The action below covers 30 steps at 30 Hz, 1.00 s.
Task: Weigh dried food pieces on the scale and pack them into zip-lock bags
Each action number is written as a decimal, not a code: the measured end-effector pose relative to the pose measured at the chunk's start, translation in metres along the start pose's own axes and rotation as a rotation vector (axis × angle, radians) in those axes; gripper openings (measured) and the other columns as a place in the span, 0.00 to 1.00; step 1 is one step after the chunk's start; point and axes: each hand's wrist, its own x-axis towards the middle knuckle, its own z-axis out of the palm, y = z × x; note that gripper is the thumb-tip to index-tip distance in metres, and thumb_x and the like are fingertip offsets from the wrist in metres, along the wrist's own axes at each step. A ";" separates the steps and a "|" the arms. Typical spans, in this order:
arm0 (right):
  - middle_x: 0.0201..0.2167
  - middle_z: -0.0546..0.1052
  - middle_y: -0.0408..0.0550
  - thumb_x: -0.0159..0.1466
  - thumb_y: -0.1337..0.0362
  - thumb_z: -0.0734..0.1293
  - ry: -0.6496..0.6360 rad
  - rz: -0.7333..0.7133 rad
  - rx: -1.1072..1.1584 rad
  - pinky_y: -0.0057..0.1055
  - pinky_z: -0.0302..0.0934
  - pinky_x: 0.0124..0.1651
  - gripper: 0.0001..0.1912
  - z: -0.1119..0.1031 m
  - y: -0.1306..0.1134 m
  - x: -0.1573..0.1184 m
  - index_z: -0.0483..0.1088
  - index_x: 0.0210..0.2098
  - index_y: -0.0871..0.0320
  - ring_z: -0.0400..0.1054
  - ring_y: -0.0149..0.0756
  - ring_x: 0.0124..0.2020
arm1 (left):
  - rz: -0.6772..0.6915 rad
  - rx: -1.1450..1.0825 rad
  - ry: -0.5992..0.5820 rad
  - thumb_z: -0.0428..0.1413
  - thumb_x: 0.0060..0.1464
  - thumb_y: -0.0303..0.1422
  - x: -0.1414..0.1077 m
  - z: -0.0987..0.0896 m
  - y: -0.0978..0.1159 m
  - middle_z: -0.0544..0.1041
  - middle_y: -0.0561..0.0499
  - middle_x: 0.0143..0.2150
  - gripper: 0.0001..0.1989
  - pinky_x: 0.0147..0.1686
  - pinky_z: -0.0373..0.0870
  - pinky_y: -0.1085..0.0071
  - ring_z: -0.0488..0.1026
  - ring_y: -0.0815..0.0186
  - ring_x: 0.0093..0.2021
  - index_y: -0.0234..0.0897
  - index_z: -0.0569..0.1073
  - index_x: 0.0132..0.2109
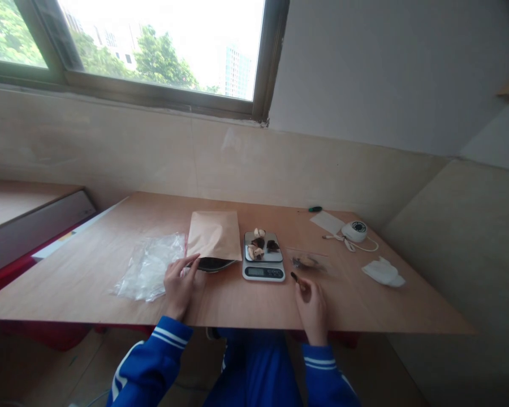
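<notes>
My left hand [180, 287] has its fingertips closed on the near left corner of a brown kraft paper bag [214, 233]. The bag lies flat, and its mouth gapes toward me with a dark inside. My right hand [312, 302] pinches a small dark brown dried piece, perhaps dried mushroom [296, 277], above the table. Between my hands stands a white kitchen scale [263, 273]. Several pale and dark dried pieces [257, 251] rest on its plate. A clear zip bag [309, 260] with brown pieces in it lies just beyond my right hand.
Clear plastic bags [150, 268] lie left of the paper bag. On the right are a white dome-shaped device with a cable [354, 230], a crumpled white tissue [382, 272], a white paper sheet [327, 222] and a green-handled screwdriver [315, 209]. The wooden table [237, 308] meets a wall behind.
</notes>
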 end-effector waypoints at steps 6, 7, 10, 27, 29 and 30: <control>0.37 0.73 0.56 0.63 0.55 0.59 -0.001 -0.018 -0.027 0.41 0.61 0.42 0.17 0.003 0.006 -0.004 0.66 0.43 0.61 0.66 0.46 0.39 | -0.083 0.003 -0.028 0.53 0.53 0.44 0.003 0.001 -0.004 0.78 0.50 0.38 0.15 0.44 0.65 0.63 0.71 0.60 0.42 0.42 0.77 0.41; 0.37 0.73 0.56 0.63 0.55 0.59 0.000 -0.021 -0.030 0.41 0.61 0.42 0.17 0.003 0.007 -0.004 0.66 0.44 0.61 0.66 0.46 0.40 | -0.086 0.003 -0.030 0.53 0.53 0.44 0.003 0.001 -0.005 0.78 0.50 0.38 0.15 0.44 0.66 0.62 0.71 0.59 0.42 0.41 0.77 0.41; 0.37 0.72 0.57 0.63 0.57 0.59 0.018 -0.009 -0.047 0.42 0.60 0.42 0.15 0.005 0.007 -0.003 0.66 0.44 0.60 0.65 0.47 0.41 | -0.072 0.020 -0.044 0.53 0.54 0.42 0.003 0.001 -0.007 0.78 0.49 0.38 0.13 0.45 0.65 0.62 0.71 0.59 0.42 0.41 0.76 0.41; 0.38 0.69 0.60 0.61 0.65 0.57 0.157 0.080 -0.118 0.44 0.56 0.44 0.12 0.004 0.004 -0.002 0.66 0.42 0.62 0.61 0.51 0.43 | -0.090 0.591 -0.375 0.45 0.55 0.39 0.017 -0.033 -0.021 0.77 0.41 0.43 0.17 0.42 0.61 0.58 0.71 0.51 0.45 0.38 0.74 0.43; 0.38 0.69 0.59 0.61 0.65 0.57 0.164 0.081 -0.115 0.44 0.56 0.44 0.12 0.004 0.002 -0.002 0.66 0.41 0.62 0.62 0.50 0.42 | -0.067 0.616 -0.437 0.47 0.53 0.40 0.029 -0.041 -0.028 0.77 0.43 0.39 0.15 0.39 0.62 0.62 0.72 0.53 0.42 0.39 0.76 0.36; 0.38 0.69 0.59 0.61 0.65 0.57 0.167 0.086 -0.115 0.44 0.56 0.44 0.12 0.003 0.001 -0.002 0.66 0.41 0.62 0.62 0.50 0.42 | -0.064 0.609 -0.461 0.49 0.51 0.38 0.035 -0.043 -0.030 0.77 0.44 0.37 0.13 0.37 0.63 0.64 0.73 0.55 0.40 0.39 0.75 0.33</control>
